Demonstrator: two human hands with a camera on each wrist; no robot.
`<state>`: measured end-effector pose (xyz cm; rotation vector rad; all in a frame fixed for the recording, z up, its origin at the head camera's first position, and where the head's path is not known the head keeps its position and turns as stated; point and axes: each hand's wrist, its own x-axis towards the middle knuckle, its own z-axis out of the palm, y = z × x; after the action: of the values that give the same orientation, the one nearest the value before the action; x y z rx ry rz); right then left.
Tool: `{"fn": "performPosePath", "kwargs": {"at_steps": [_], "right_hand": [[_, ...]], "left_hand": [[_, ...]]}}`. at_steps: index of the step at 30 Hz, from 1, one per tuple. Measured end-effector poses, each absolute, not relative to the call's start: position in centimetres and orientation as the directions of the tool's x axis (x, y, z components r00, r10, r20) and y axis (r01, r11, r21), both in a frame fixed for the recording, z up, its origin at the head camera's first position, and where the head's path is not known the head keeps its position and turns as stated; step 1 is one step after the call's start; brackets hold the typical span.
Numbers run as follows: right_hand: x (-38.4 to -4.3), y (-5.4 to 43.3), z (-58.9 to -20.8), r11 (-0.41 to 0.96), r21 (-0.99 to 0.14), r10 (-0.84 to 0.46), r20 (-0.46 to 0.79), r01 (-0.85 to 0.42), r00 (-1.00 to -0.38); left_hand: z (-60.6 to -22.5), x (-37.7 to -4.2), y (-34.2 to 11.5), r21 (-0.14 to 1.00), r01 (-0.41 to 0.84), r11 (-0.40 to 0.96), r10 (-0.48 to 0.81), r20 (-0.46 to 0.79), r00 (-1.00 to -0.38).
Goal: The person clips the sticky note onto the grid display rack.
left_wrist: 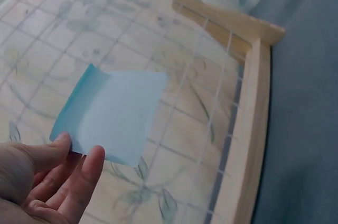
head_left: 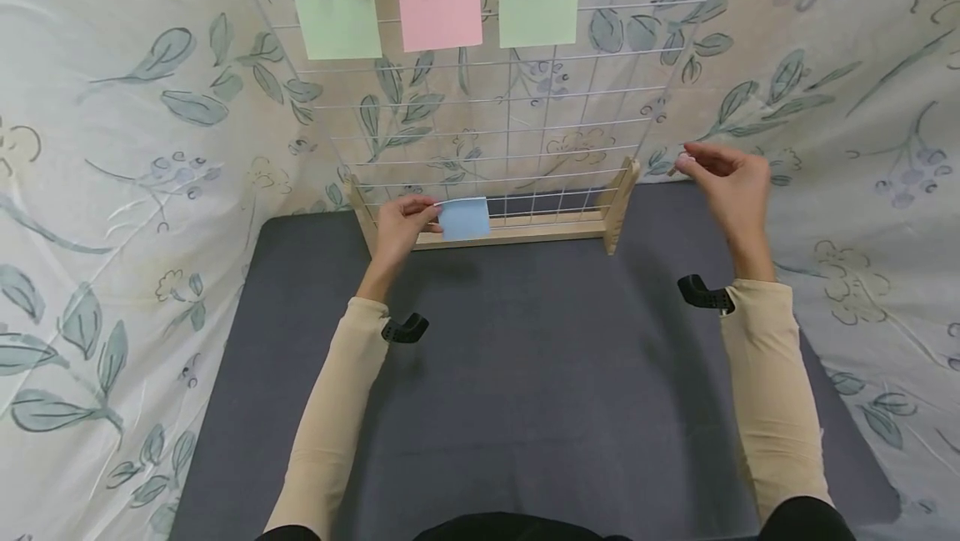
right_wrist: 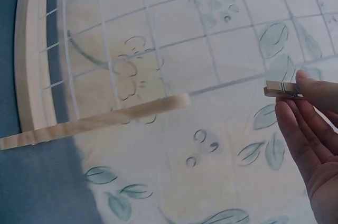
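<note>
My left hand [head_left: 403, 228] pinches a blue sticky note [head_left: 465, 218] by its left edge, in front of the lower part of a white wire grid [head_left: 525, 159]. In the left wrist view the note [left_wrist: 119, 113] curls slightly along its top strip. Off to the right of the grid, my right hand [head_left: 731, 187] holds a small wooden clothespin [right_wrist: 280, 89] between thumb and fingertips. Along the grid's top hang a green note [head_left: 337, 16], a pink note [head_left: 440, 7] and another green note [head_left: 538, 1], each under a clothespin.
A wooden base [head_left: 517, 232] with an upright foot at each end carries the grid at the back of the dark grey table [head_left: 525, 374]. Behind it hangs a leaf-patterned cloth [head_left: 150, 149]. Black straps [head_left: 705, 293] sit at both wrists.
</note>
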<state>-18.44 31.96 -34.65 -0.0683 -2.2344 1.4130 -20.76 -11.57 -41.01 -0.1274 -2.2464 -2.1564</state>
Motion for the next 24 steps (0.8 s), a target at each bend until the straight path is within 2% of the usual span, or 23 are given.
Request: {"fn": "performPosePath", "kwargs": {"at_steps": [4,10,17,24], "right_hand": [[-18.7,31.3,-33.7,0.433,-0.87,0.245,0.365,-0.235,-0.898],[-19.3,29.7,-33.0,0.44,-0.841,0.163,0.418,-0.313,-0.894],[-20.1,27.8,-32.2,0.415,-0.84,0.156,0.444,-0.35,-0.882],[-20.4,26.4,-30.7,0.419,-0.805,0.14,0.514,-0.42,-0.846]], "left_hand": [[-39.9,-20.8,-10.6,0.995,0.091,0.041,0.043,0.089,-0.995],[-37.9,-21.4,-8.2,0.991,0.125,0.04,0.045,0.123,-0.991],[-35.9,-21.6,-5.7,0.983,0.175,0.052,0.062,0.172,-0.983],[-34.5,-21.6,-4.2,0.976,0.216,0.037,0.077,0.213,-0.974]]}}
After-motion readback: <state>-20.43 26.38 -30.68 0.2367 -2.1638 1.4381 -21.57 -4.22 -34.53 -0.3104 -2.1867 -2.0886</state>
